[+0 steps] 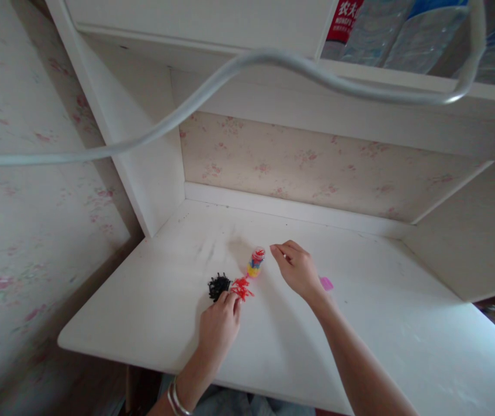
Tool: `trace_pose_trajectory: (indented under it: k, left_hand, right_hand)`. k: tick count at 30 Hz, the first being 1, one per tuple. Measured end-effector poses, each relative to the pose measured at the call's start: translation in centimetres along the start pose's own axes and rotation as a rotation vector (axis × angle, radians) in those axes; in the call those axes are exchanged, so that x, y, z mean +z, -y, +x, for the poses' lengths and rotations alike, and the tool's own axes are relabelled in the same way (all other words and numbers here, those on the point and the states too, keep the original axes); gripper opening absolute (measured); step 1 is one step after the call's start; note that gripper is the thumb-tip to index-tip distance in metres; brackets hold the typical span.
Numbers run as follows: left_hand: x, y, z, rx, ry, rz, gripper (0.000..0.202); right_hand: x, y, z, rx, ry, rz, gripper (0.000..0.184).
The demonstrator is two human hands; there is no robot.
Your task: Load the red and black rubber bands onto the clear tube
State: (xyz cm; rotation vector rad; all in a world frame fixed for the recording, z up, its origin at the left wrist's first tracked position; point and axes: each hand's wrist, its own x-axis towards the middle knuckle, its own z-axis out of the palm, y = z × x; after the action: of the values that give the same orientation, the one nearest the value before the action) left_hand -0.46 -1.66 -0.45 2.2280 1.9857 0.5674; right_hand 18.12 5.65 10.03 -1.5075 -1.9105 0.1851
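In the head view, a small clear jar (256,262) with red, blue and yellow filling appears to stand on the white surface (143,312), and it serves as the landmark here. Its long axis runs roughly away from the person, the upper end leaning a little to the right as seen from this angle. Just beside the jar, on its near side and slightly left, lies a loose heap of red pieces (242,288); farther left of the jar, next to that heap, sits a bunch of black pieces (219,286). The left hand (226,315) is on the near-left side of the jar, fingers bent down at the near edge of both heaps; whether they pinch a piece cannot be told. The right hand (288,263) is to the right of the jar, apparently raised, with thumb and forefinger pressed together at the tips; anything between them is too small to make out. Those tips point toward the jar's upper end, near it but not touching, so the jar lies just to the left of the right hand, which is the nearer of the two. The left hand has the jar ahead and to the right, with the red heap in between. Well to the right of the jar, beside the right wrist, lies a small pink piece (326,283).
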Motion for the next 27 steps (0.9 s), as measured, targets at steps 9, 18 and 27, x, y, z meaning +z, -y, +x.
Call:
trace_pose_trajectory:
  k: [9,18,27]
  left_hand:
    - [0.0,0.0,-0.2,-0.024,-0.002,-0.007,0.028]
    - [0.4,0.9,0.3,-0.018,-0.138,-0.295,0.030]
    - [-0.7,0.2,0.9,-0.053,-0.223,-0.549,0.030]
  right_hand:
    - [5.4,-2.1,-8.2,0.183,0.179,0.099,0.025]
    - [7.4,-1.2,-9.8,0.133,0.189,-0.108,0.022]
    - [7.4,-2.5,-10.1,0.154,0.080,0.077,0.030]
